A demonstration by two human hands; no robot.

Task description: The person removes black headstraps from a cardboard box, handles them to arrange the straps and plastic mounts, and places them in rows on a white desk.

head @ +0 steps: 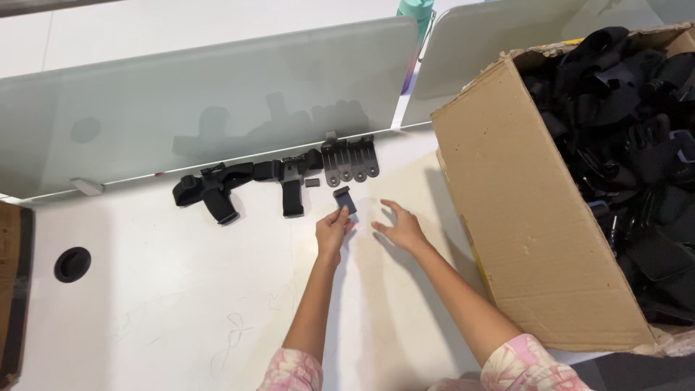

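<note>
My left hand [333, 230] pinches a small flat black plastic piece [344, 198] and holds it up over the white table [181, 289]. My right hand [400, 228] hovers beside it with the fingers spread, holding nothing. Just beyond the hands lie a black strap assembly with buckles [211, 190], a second black strap piece [292, 181], a tiny black block [312, 182] and a row of several black clips [352, 159], all lined up along the frosted divider.
A large open cardboard box [507, 217] full of black straps and parts [637, 159] stands at the right. Frosted glass dividers [203, 101] close off the back. A round cable hole [72, 263] is at the left. A teal bottle [416, 11] stands behind the divider.
</note>
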